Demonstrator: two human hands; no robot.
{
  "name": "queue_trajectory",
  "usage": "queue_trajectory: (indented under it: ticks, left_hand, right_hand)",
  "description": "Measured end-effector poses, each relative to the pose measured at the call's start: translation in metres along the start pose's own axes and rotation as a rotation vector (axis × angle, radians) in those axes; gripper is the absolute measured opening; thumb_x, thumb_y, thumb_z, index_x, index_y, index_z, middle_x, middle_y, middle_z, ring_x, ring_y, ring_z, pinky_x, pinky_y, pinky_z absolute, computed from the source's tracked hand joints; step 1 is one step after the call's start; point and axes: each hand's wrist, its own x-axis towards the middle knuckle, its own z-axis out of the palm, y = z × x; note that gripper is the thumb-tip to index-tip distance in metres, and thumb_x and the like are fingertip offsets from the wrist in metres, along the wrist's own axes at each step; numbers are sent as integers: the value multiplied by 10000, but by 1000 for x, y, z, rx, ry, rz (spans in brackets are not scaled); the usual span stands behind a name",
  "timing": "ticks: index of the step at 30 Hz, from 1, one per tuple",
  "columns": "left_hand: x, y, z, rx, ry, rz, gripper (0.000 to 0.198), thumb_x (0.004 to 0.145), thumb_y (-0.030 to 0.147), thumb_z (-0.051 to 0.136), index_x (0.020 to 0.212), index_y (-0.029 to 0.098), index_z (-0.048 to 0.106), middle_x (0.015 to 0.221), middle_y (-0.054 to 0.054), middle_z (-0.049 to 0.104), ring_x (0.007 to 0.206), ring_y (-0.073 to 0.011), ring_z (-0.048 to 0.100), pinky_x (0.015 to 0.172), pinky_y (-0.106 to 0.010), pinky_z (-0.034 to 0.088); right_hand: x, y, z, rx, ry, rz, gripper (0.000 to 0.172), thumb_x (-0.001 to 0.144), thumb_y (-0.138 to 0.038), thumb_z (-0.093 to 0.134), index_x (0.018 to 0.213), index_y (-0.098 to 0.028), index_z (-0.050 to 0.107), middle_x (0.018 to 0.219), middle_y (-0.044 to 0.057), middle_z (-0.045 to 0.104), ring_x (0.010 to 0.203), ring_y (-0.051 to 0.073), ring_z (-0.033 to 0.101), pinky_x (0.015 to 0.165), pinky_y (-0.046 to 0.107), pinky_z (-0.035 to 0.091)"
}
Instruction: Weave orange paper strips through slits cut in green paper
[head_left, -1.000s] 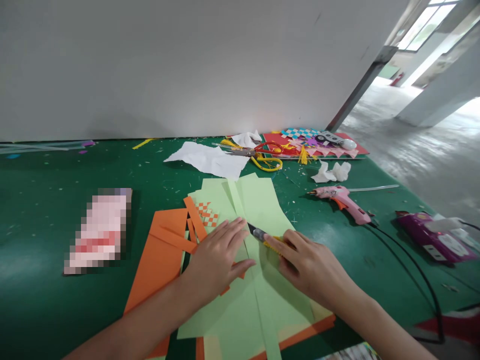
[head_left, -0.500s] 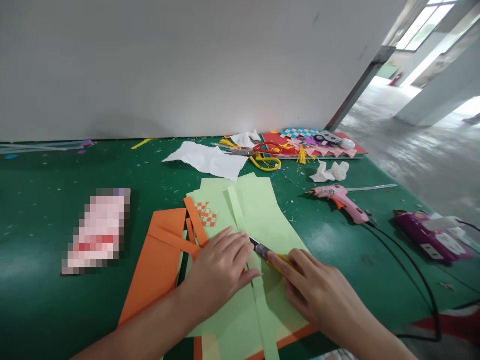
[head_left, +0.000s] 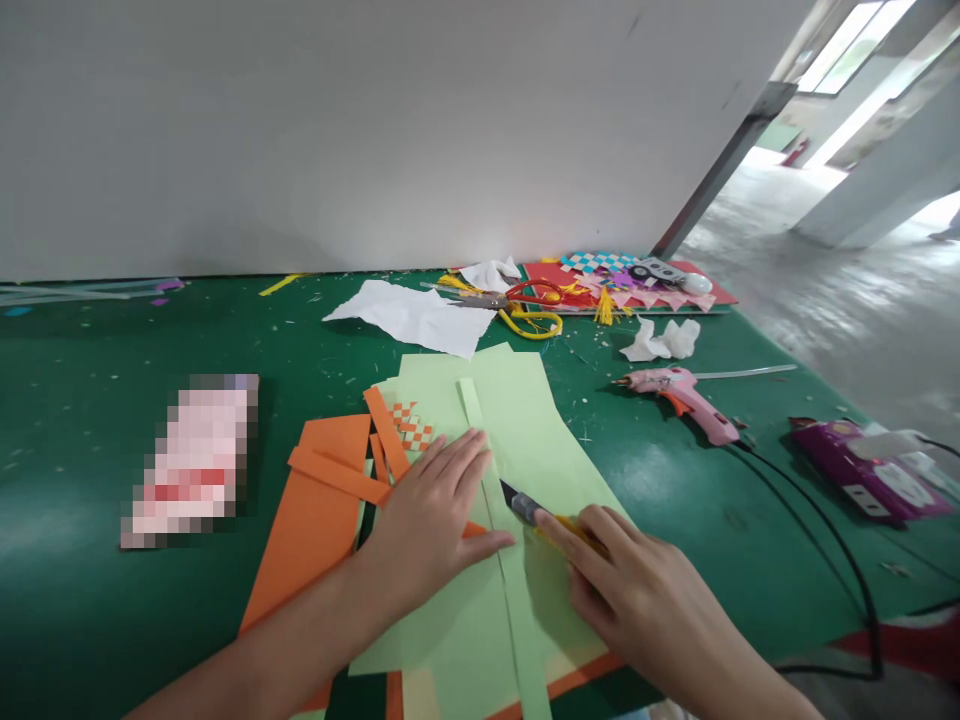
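Note:
Pale green paper sheets [head_left: 536,420] lie stacked on the table, with a narrow green strip [head_left: 519,620] running lengthwise over them. My left hand [head_left: 427,515] lies flat with fingers stretched out, pressing on the strip and the sheets. Wrapped around a yellow-handled utility knife [head_left: 523,507], my right hand [head_left: 637,575] points the blade up and left, its tip close to the strip's right edge. Orange paper [head_left: 307,550] and loose orange strips [head_left: 341,475] are left of my left hand. A small orange-and-white checkered woven piece [head_left: 412,430] rests on the green paper beyond it.
Scissors [head_left: 532,322] with red and yellow handles lie at the back beside white paper [head_left: 412,315]. On the right are a pink glue gun [head_left: 686,395] with its cable and a purple power strip [head_left: 862,470]. A pixelated pink item [head_left: 195,455] lies left.
My left hand has slid slightly forward and left along the strip. The strip's front part has shifted left. The knife blade's tip sits slightly lower; my right hand has barely moved.

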Motion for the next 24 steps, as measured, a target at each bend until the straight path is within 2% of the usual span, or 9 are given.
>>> queue_trajectory:
  ticks: [7, 13, 19, 24]
  left_hand:
    - [0, 1, -2, -6, 16, 11, 717, 858, 647, 471, 1275, 67, 520, 1368, -193, 531, 1276, -333, 487, 1049, -500, 412]
    - [-1, 1, 0, -1, 10, 3, 732, 864, 653, 452, 1310, 75, 497, 1386, -180, 517, 1283, -316, 482, 1062, -492, 401]
    - [-1, 1, 2, 6, 3, -6, 768, 851, 666, 461, 1326, 63, 481, 1400, -182, 500, 1290, -321, 474, 1060, -493, 405]
    - [-1, 0, 2, -4, 18, 2, 742, 861, 659, 452, 1331, 85, 477, 1384, -177, 520, 1280, -313, 488, 1066, -486, 400]
  right_hand:
    - [14, 3, 0, -32, 68, -15, 435, 860, -129, 445, 1285, -161, 530, 855, 71, 561, 717, 188, 600, 504, 271, 500]
    - [27, 8, 0, -49, 74, 14, 437, 849, -136, 475, 1277, -182, 551, 838, 58, 562, 709, 171, 588, 486, 237, 450]
    - [40, 14, 1, -47, 78, 19, 445, 852, -136, 466, 1284, -187, 555, 855, 64, 570, 748, 171, 595, 515, 232, 458]
    - [47, 17, 1, -39, 95, 23, 438, 849, -129, 460, 1268, -197, 569, 837, 53, 567, 700, 149, 576, 505, 221, 449]
